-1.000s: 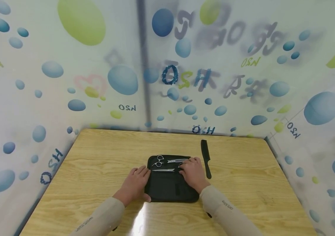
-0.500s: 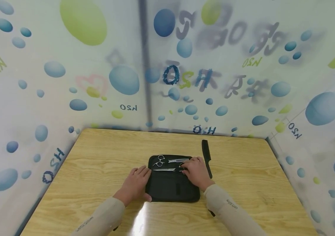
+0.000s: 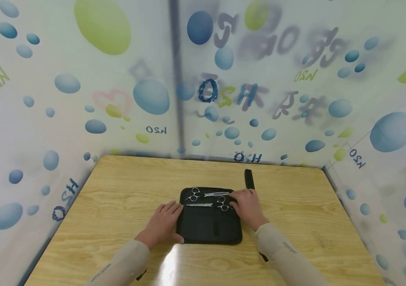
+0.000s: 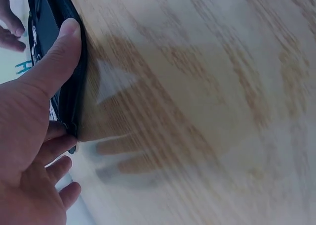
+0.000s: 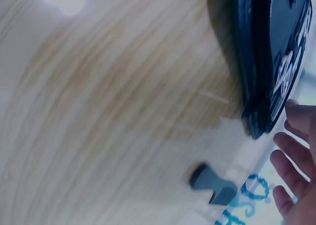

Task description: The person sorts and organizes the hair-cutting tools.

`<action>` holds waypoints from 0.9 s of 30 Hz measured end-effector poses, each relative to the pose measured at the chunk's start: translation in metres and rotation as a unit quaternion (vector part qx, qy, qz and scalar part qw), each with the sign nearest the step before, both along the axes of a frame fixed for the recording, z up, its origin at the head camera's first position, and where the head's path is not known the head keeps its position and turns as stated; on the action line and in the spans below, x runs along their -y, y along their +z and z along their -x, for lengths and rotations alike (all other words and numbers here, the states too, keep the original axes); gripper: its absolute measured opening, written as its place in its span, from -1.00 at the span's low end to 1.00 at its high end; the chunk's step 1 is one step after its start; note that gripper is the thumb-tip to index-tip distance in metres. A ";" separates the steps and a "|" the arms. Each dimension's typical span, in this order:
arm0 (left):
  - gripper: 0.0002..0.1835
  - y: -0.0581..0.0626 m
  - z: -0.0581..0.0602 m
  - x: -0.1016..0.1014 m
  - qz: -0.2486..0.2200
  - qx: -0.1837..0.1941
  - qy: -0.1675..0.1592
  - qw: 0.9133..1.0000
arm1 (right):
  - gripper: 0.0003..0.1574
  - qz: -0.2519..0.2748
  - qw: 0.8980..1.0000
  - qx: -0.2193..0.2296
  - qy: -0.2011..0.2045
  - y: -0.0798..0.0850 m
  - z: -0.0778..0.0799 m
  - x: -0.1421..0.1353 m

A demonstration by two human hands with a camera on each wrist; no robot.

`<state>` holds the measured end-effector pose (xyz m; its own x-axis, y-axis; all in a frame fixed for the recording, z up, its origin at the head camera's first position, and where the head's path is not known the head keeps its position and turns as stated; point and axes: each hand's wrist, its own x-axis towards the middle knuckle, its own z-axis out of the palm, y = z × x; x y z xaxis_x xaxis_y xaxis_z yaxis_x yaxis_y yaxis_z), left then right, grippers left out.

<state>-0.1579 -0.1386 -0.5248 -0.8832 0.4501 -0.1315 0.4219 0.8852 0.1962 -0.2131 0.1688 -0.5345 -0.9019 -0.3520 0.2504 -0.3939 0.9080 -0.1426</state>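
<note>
A black case [image 3: 203, 226] lies flat at the lower centre of the head view, two pairs of silver scissors across its upper half. The upper scissors [image 3: 216, 194] have their finger rings toward the left of the frame and their blades toward the right; the lower scissors [image 3: 201, 205] lie the other way round. A person's left hand [image 3: 164, 221] grasps the case's left side, thumb at the lower left corner and fingers along the edge. The right hand [image 3: 248, 205] is at the upper right corner, its fingers loosely bent and gripping nothing; whether the fingertips touch the case cannot be told. Just beyond that hand, a black comb [image 3: 249, 179] rests on the wood-grain table [image 3: 127, 186], its lower part hidden from the head camera. Beige sleeves [image 3: 126, 258] enter from the bottom of the frame, and a pale wall [image 3: 110, 71] dotted with blue and green ovals and "H2O" lettering fills the top.
</note>
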 end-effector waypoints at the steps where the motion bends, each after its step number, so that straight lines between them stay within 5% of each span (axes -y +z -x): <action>1: 0.15 -0.001 0.000 0.000 -0.002 0.000 0.000 1.000 | -0.68 -0.002 1.000 -0.007 -0.008 0.001 0.000 -0.003; 6: 0.15 -0.002 0.000 0.001 -0.015 0.000 0.003 1.000 | -0.76 -0.006 0.998 -0.026 -0.059 0.007 -0.001 -0.022; 14: 0.14 -0.001 0.002 0.005 -0.052 0.035 0.013 0.998 | -0.73 -0.026 0.990 0.023 -0.140 0.009 -0.004 -0.051; 27: -0.17 0.004 0.007 0.011 -0.112 0.050 0.051 0.991 | -0.63 -0.048 0.986 0.033 -0.158 0.005 -0.015 -0.055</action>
